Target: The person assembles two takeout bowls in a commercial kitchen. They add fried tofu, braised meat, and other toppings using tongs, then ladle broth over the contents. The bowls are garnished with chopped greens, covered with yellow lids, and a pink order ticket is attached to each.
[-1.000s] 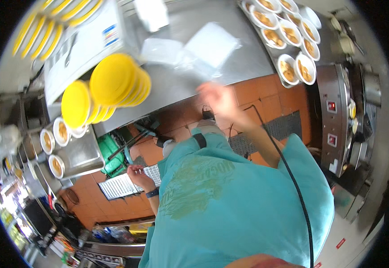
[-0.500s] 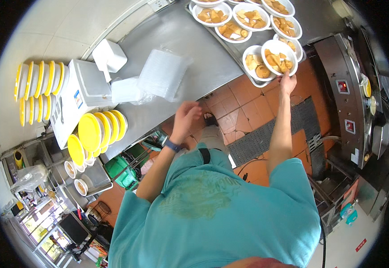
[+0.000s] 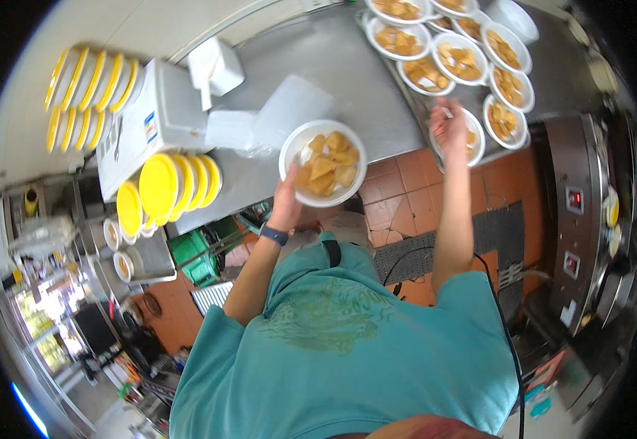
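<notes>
**Left hand [image 3: 287, 205] holds a white bowl [image 3: 323, 164] of golden-brown pieces in front of the steel counter [image 3: 377, 102]**

The person's left hand grips the bowl by its near left side, thumb against the wall; the remaining fingers are mostly hidden below. The bowl is tipped toward the camera, near the counter's front edge, with a dark wristband [image 3: 274, 234] just below the hand. The right hand [image 3: 450, 124], slightly blurred and with bent fingers, lies over the left part of a second bowl [image 3: 476, 139] at the near corner of a metal tray [image 3: 424, 110]; whether it pinches the rim cannot be told. More filled bowls [image 3: 459, 61] crowd that tray, some overlapping.

Writing shows in 4 places. The teal shirt [image 3: 347, 380] carries a faded green print [image 3: 326, 314], its lettering unclear. A blue-and-white sticker [image 3: 151, 127] marks the front of a white box [image 3: 186, 110], too small to read. At the right, a metal appliance [image 3: 576, 157] has 2 red-lit panels [image 3: 574, 199] and, lower down, a pale label [image 3: 568, 314], both illegible.

Clear plastic packaging [image 3: 296, 106] lies beyond the held bowl, near a white jug-like container [image 3: 219, 69]. Yellow-lidded tubs [image 3: 160, 184] stand in front of the box, and 2 rows of similar tubs [image 3: 84, 80] sit on it.
</notes>
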### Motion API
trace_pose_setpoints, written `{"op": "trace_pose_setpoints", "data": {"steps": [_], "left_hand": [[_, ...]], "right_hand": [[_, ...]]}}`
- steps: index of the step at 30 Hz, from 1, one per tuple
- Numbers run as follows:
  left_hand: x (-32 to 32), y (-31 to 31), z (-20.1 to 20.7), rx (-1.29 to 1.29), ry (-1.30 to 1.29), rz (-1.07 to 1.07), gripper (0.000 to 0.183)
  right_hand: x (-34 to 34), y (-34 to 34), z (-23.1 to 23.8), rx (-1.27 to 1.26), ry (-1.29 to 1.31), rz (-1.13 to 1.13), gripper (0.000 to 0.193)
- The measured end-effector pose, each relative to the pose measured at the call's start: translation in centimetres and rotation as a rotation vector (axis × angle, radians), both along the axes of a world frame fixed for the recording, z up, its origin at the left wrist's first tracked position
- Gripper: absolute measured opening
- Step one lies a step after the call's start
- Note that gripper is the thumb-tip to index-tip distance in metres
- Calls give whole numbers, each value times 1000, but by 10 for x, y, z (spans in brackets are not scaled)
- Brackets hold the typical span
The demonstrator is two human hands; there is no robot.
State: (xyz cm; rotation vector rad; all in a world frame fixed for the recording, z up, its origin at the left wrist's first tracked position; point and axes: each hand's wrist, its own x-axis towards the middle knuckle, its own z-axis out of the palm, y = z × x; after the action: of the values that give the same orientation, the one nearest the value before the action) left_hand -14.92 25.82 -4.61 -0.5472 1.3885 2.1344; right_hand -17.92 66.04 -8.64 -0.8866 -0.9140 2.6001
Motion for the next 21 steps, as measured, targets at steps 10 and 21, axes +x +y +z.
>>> {"op": "trace_pose_setpoints", "data": {"steps": [10, 21], "left_hand": [[160, -200, 6, 51, -12, 920, 56], [167, -505, -37, -290, 151, 1365, 47]], "right_hand": [[-128, 246, -186, -233, -64, 191, 35], [-76, 159, -100, 499, -252, -155, 38]]}}
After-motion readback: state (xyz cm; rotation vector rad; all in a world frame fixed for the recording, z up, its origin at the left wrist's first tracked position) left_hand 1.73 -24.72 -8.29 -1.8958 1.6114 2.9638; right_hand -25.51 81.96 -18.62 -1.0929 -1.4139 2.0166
